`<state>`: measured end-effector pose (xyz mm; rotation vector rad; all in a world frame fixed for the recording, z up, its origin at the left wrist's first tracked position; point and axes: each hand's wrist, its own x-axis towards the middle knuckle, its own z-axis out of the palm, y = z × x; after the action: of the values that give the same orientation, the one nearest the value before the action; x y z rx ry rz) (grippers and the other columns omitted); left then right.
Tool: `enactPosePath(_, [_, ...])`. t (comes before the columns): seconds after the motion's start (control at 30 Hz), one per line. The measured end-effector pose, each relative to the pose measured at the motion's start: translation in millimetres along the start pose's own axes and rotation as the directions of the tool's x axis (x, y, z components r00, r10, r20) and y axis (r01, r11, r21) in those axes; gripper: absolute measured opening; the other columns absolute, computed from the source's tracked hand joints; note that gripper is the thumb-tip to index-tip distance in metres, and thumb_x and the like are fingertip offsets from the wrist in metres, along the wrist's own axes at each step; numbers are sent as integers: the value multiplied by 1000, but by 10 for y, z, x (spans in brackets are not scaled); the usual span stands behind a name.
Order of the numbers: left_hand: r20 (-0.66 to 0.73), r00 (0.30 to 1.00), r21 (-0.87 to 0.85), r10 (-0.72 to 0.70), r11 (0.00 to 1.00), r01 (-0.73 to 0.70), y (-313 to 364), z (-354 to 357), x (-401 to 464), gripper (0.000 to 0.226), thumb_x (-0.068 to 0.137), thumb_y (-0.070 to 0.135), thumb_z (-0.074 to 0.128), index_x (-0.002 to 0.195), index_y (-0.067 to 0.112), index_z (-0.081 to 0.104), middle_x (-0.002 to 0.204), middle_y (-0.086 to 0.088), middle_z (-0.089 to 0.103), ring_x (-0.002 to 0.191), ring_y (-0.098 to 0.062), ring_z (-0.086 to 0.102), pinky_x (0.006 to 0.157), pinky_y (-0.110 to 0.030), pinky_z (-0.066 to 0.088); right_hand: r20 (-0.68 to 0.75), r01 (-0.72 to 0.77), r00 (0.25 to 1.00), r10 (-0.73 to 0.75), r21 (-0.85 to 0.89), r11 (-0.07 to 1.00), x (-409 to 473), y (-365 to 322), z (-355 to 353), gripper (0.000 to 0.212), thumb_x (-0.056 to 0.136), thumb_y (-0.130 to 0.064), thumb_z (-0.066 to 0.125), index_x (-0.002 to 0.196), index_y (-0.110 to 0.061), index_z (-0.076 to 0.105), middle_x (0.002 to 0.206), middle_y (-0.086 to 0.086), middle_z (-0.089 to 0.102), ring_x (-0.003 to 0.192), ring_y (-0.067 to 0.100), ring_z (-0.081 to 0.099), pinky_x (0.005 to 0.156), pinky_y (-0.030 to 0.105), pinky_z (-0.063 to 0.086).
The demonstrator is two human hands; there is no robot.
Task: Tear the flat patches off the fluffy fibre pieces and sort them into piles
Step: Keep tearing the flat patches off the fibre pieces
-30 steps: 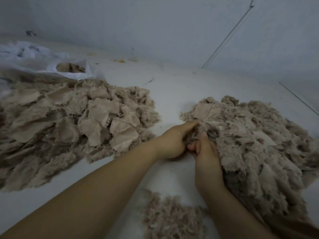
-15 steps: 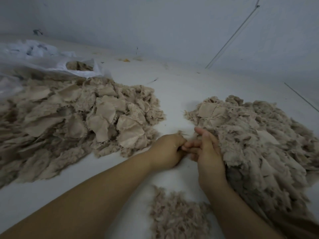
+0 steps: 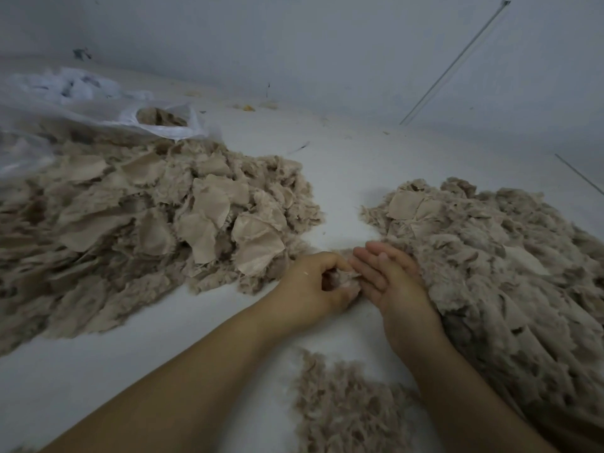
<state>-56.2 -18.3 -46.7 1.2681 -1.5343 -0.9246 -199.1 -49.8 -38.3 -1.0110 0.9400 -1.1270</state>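
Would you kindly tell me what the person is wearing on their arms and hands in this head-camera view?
Nothing that shows: both forearms are bare up to the frame edge, with no sleeves. The left hand and right hand have no gloves, and no rings, watch or bracelets are visible. A small pale fleck sits on the back of the left hand.

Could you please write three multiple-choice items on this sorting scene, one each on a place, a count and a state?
1. Where does the white bag lie?
A. far left, behind the left pile
B. beside the right hand
C. at the near edge

2. How many fibre piles show on the floor?
A. one
B. three
C. five

3. How is the left hand?
A. flat on the floor
B. curled round a fluffy piece
C. out of view

Key: 1 A, the bag sits beyond the left pile. 2 B, the left pile, the right pile and a small near pile. 3 B, its fingers grip a piece while the right hand lies with straight fingers.
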Motion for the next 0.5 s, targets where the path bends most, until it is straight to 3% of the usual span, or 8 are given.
enactPosePath(0.07, [-10, 1000, -48, -14, 999, 14, 13, -32, 7, 4, 88, 2, 67, 92, 3, 67, 75, -19, 61, 66, -21, 54, 62, -33, 46, 22, 11, 1000, -10, -36, 999, 10, 13, 30, 23, 102, -2, 45, 119, 0, 60, 112, 9, 69, 94, 11, 70, 75, 18, 58])
enactPosePath(0.13, [-40, 999, -73, -14, 997, 11, -9, -75, 29, 7, 87, -2, 67, 81, -1, 64, 68, -12, 56, 64, -20, 51, 62, -32, 43, 32, 17, 999, -15, -55, 998, 13, 21, 53, 21, 98, 3, 49, 114, 0, 62, 104, 7, 70, 91, 12, 69, 75, 19, 58])
enactPosePath(0.27, [-57, 998, -74, -32, 997, 28, -58, -119, 31, 19, 83, 6, 74, 71, 2, 60, 58, -1, 58, 52, -17, 54, 52, -31, 45, -1, -15, 1000, 15, -4, 1000, 40, 31, 19, 23, 103, -3, 45, 115, -8, 63, 121, 7, 66, 99, 8, 68, 79, 23, 59])
enactPosePath(0.33, [-72, 997, -111, -38, 993, 30, -68, -114, 37, 25, 87, 6, 71, 65, 13, 61, 50, 9, 55, 41, -10, 49, 43, -23, 41, -29, -32, 999, 34, 47, 998, 67, 40, -14, 23, 104, -5, 43, 110, -13, 63, 127, 10, 65, 108, 16, 67, 84, 29, 58])
enactPosePath(0.4, [-103, 994, -131, -39, 991, 26, -77, -102, 45, 45, 91, 5, 65, 53, 26, 56, 44, 13, 49, 38, -4, 44, 41, -18, 36, -30, -39, 999, 41, 64, 997, 81, 51, -33, 23, 104, -7, 43, 112, -13, 63, 130, 14, 64, 117, 26, 64, 91, 39, 55])
enactPosePath(0.5, [-164, 986, -114, -39, 993, 20, -72, -69, 48, 38, 92, 7, 64, 57, 14, 54, 47, 9, 45, 41, -9, 41, 44, -22, 35, 26, -24, 999, 24, -15, 1000, 76, 73, -34, 27, 102, -3, 47, 124, -11, 61, 133, 15, 63, 121, 28, 63, 99, 44, 53])
